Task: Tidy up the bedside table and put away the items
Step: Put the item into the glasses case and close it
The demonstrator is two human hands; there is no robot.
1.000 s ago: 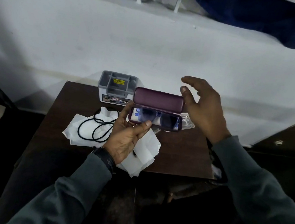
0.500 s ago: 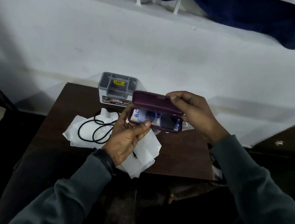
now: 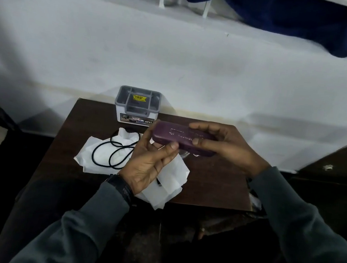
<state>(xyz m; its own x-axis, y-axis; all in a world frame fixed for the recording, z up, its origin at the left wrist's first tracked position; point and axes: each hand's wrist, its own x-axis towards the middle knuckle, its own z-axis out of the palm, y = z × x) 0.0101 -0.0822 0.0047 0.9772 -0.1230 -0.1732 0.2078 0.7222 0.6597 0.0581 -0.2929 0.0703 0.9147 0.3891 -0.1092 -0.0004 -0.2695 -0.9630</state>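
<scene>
Showing, at far left, a black cable (image 3: 114,152) coiled on crumpled white paper (image 3: 87,160) on the dark counter (image 3: 216,180). Showing, at the counter's back edge, a grey compartment organiser (image 3: 137,103). Pinching the left end of the purple spectacle case (image 3: 174,138) with the left hand (image 3: 148,165): grip curled, thumb on the near edge. Holding the case, apparently closed, above the counter, long axis running left to right. Clasping its right half with the right hand (image 3: 227,146), fingers over the lid, thumb in front. Judging the organiser as lying beyond and left of the case, nearer the left hand.
</scene>
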